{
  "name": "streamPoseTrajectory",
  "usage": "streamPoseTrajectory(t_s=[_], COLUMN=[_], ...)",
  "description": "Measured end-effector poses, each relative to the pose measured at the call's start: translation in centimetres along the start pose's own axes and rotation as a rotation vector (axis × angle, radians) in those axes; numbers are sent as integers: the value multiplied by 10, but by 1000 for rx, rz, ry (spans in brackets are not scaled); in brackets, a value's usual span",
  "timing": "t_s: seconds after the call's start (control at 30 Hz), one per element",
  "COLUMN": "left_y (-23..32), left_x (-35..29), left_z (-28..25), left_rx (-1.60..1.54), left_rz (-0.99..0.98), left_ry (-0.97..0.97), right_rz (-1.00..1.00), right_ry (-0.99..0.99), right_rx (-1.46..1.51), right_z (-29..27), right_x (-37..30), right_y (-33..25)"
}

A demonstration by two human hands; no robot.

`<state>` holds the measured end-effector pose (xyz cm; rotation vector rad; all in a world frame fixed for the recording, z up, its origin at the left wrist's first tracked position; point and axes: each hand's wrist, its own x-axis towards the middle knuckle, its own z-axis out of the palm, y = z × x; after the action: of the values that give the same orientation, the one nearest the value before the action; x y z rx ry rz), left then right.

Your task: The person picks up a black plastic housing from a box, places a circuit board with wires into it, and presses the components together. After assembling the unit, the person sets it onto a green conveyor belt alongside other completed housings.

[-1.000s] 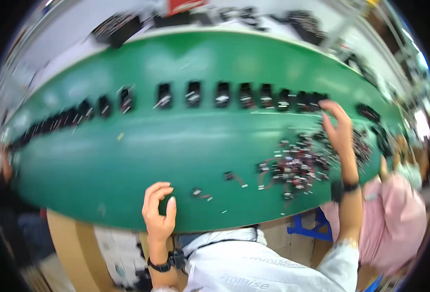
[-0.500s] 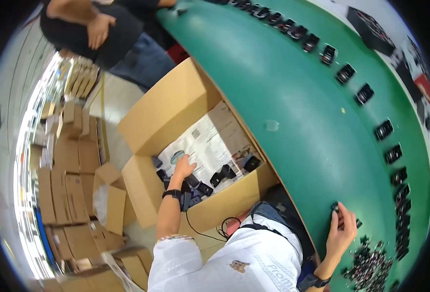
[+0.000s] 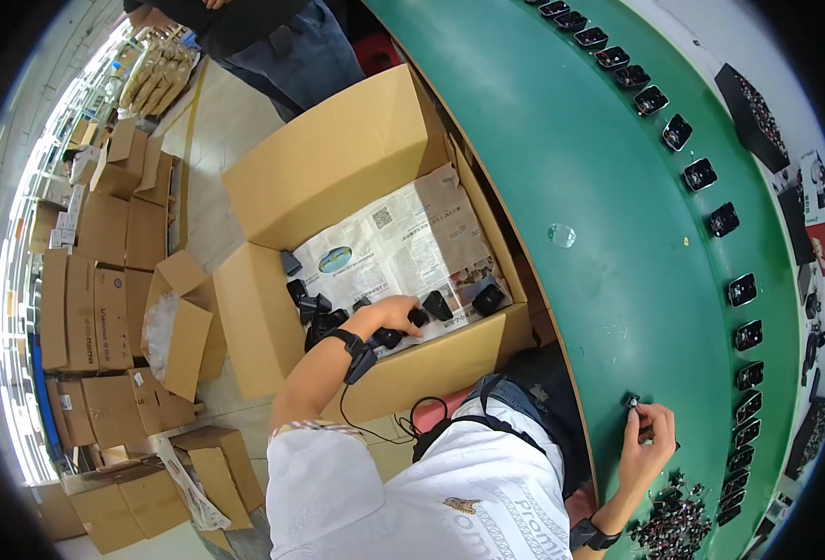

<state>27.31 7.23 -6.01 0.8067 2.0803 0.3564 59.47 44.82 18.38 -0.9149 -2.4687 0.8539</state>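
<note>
- The left hand (image 3: 396, 315) reaches into an open brown cardboard box (image 3: 338, 159), fingers bent over a matte black plastic housing (image 3: 419, 318); I cannot tell how firmly they grip it.
- The right hand (image 3: 649, 442) rests low over the smooth green tabletop (image 3: 543, 140), fingers curled, thumb and forefinger at a small black component (image 3: 631, 400); whether they pinch it or only touch it, I cannot tell.
- Creased, printed newspaper (image 3: 398, 247) lines the box, likely to cushion the boxy black housings (image 3: 438, 305) lying loose on it.
- Black rectangular cases (image 3: 723, 219) stand in a curved row, apparently spaced to keep each reachable.
- A tangled heap of small dark parts with reddish wires (image 3: 674, 525) sits near the right wrist, probably for easy picking.
</note>
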Motion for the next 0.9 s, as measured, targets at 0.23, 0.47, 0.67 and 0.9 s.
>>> streamPoseTrajectory(t_s=[0.23, 0.47, 0.67, 0.9], left_y=[23, 207, 346, 420], left_x=[-16, -88, -54, -46], left_z=[-28, -80, -56, -38], left_rx=[-315, -1046, -1286, -1230], left_rz=[-174, 363, 579, 529], left_ry=[117, 513, -180, -534], right_rz=[93, 126, 24, -138], right_ry=[68, 124, 228, 352], right_rx=[-48, 18, 193, 184], right_z=[6, 3, -14, -52], right_x=[2, 2, -7, -29], right_y=[-7, -7, -4, -19])
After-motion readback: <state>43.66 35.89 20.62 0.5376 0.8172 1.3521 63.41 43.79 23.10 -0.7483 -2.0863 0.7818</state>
